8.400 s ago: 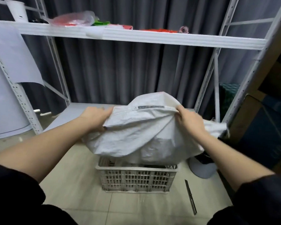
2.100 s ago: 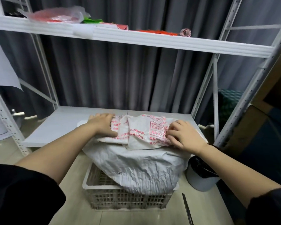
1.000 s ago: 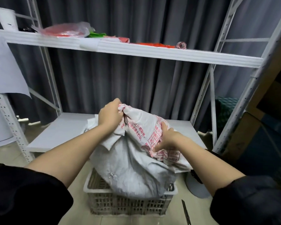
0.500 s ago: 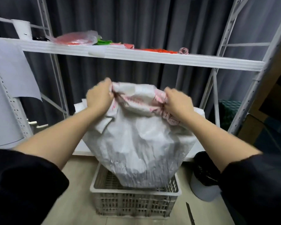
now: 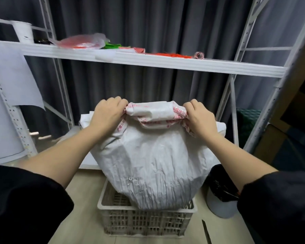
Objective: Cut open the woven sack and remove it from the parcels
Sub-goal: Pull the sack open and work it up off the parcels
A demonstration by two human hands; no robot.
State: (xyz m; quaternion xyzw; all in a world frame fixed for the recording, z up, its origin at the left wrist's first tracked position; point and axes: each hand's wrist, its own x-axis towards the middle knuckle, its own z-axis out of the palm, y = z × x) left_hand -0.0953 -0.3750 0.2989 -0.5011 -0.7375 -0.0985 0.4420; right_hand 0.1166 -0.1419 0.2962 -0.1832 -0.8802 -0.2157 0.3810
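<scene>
Head camera, nearest first: black sleeves fill both lower corners, and a dark knife (image 5: 206,232) lies on the tiled floor (image 5: 84,224) just right of a white slatted plastic crate (image 5: 144,221). A white bin with a black liner (image 5: 220,196) stands to the crate's right. The white woven sack (image 5: 153,166) hangs with its lower end inside the crate, its cloth creased into vertical folds. The left hand (image 5: 107,115) and the right hand (image 5: 199,118) each grip a bunched end of the sack's top, fingers curled tight round the cloth, holding it stretched between them. Red Chinese characters are printed along this rolled top band, too crumpled and small to read. Behind the sack is a low white shelf (image 5: 70,136). Higher up, an upper shelf (image 5: 148,60) of the white metal rack carries a red plastic bag (image 5: 81,42), green and red scraps and a white roll (image 5: 23,31). A grey curtain (image 5: 148,23) hangs behind everything.
</scene>
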